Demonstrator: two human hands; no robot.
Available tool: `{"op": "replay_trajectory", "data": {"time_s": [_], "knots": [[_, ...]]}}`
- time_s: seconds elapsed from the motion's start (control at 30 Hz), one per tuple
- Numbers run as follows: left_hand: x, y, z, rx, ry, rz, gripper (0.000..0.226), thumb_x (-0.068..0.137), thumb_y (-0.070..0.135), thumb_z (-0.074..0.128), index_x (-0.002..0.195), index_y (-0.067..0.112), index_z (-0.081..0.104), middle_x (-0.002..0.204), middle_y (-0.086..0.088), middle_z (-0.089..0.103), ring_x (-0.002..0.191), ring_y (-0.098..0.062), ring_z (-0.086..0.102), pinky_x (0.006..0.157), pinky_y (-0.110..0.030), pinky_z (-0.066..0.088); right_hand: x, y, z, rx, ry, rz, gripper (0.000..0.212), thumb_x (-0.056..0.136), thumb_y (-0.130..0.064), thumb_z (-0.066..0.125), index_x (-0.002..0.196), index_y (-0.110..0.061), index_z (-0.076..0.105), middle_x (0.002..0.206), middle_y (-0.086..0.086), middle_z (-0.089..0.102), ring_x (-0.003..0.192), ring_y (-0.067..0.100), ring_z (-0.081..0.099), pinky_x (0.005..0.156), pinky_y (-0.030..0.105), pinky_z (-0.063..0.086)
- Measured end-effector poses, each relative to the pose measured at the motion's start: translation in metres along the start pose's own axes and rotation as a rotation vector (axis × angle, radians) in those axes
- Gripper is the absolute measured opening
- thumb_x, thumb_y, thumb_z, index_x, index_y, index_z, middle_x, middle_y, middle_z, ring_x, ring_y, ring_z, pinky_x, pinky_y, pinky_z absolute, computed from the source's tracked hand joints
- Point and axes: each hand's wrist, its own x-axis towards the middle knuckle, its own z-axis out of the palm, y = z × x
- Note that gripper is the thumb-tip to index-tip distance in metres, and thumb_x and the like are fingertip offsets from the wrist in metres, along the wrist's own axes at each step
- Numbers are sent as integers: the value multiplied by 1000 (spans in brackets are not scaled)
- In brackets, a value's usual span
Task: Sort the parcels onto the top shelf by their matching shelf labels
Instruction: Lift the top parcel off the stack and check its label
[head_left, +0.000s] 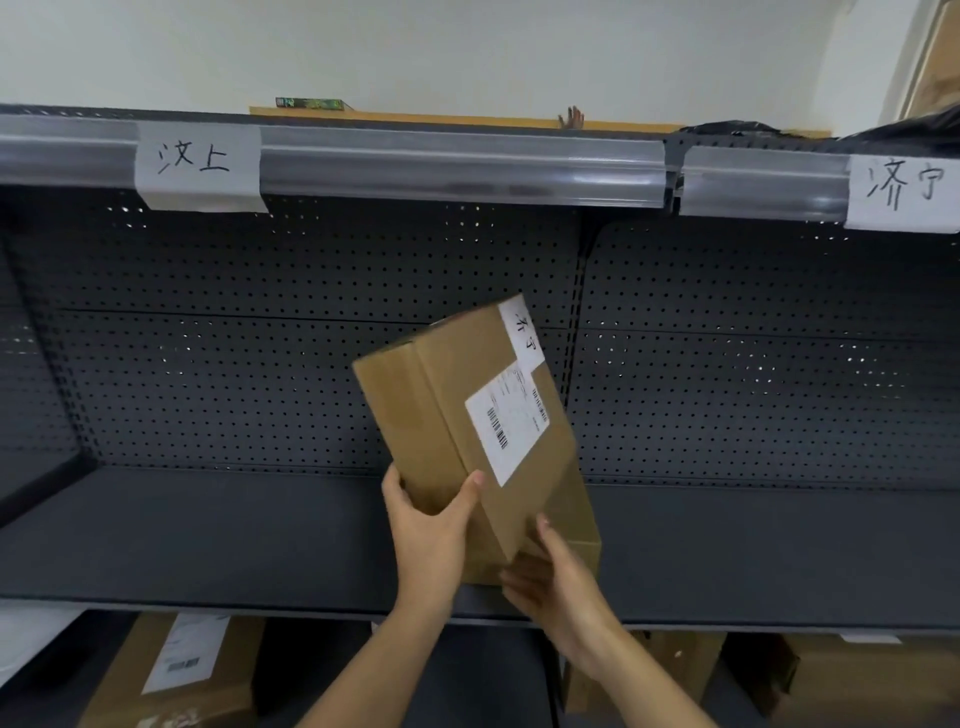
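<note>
A brown cardboard parcel (441, 415) is held tilted in front of the dark shelving, with a white shipping label and a handwritten slip reading 济宁 at its upper right corner. My left hand (428, 530) grips its lower left edge. My right hand (550, 577) supports its lower right corner from below. The top shelf's rail (457, 166) carries two paper labels: 汶上 (195, 161) at the left and 济宁 (904, 189) at the far right.
A flat brown parcel (467, 122) and black plastic bags (893, 130) lie on the top shelf. The middle shelf board (208, 540) runs behind the hands, backed by perforated panels. More cardboard boxes (176, 675) stand on the level below.
</note>
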Motion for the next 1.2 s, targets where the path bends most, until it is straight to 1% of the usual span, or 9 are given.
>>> {"op": "replay_trajectory", "data": {"time_s": [0.13, 0.27, 0.47, 0.6, 0.77, 0.9, 1.0, 1.1, 1.2], "knots": [[-9, -12, 4, -258, -18, -185, 80, 67, 40, 85, 135, 31, 45, 125, -1, 68, 112, -17, 68, 99, -48, 53, -4, 7, 8, 163, -138, 38, 45, 98, -53, 54, 130, -23, 63, 125, 14, 75, 120, 35, 66, 109, 50, 47], [-12, -17, 2, -290, -41, -211, 86, 61, 44, 84, 135, 32, 42, 126, -4, 67, 114, -22, 67, 96, -54, 54, -2, 7, 5, 240, -159, -29, 47, 99, -46, 56, 138, -22, 59, 128, 14, 74, 123, 37, 65, 111, 56, 44], [-1, -17, -11, -206, -156, -234, 100, 70, 35, 82, 149, 42, 21, 137, 1, 60, 117, -12, 62, 102, -45, 50, 0, -5, -10, 63, -121, -234, 42, 100, -44, 53, 141, -34, 55, 135, 3, 70, 124, 26, 64, 97, 46, 52], [21, -6, -34, -74, -101, -151, 119, 67, 45, 85, 153, 48, 3, 160, -3, 32, 134, -16, 47, 113, -42, 37, 9, -25, -35, -64, -74, -332, 59, 92, -47, 61, 149, -37, 48, 141, -2, 64, 131, 26, 57, 107, 55, 46], [43, -1, -57, 148, -152, 39, 68, 98, 26, 58, 157, 27, 24, 163, 5, 25, 148, -12, 26, 116, -29, 27, 13, -47, -61, -194, -41, -441, 113, 61, -74, 78, 158, -37, 34, 151, -5, 57, 137, 20, 53, 118, 56, 36], [42, -8, -59, 198, -297, 72, 46, 103, 9, 48, 146, 25, 42, 137, 16, 55, 113, 14, 58, 102, -13, 44, 7, -51, -60, -275, -82, -477, 113, 62, -76, 74, 159, -38, 31, 152, -6, 56, 138, 18, 53, 120, 52, 36], [37, -17, -55, 185, -313, 71, 52, 104, 6, 45, 153, 17, 35, 142, 9, 56, 118, 13, 56, 95, -6, 43, 5, -48, -63, -255, -28, -510, 112, 63, -84, 67, 159, -41, 29, 156, -13, 49, 142, 13, 45, 124, 49, 28], [31, -20, -50, 171, -317, 82, 54, 104, 6, 44, 155, 16, 30, 147, 6, 51, 120, 16, 53, 95, -4, 41, -8, -46, -61, -286, 34, -565, 98, 75, -78, 62, 160, -38, 29, 157, -15, 45, 144, 9, 41, 124, 37, 25], [25, -14, -43, 147, -332, 118, 55, 104, 7, 44, 156, 17, 29, 147, 7, 50, 120, 16, 52, 96, -4, 41, -18, -50, -62, -357, 125, -653, 57, 106, -36, 45, 160, -26, 29, 148, -16, 43, 130, -2, 43, 94, -2, 33]]}}
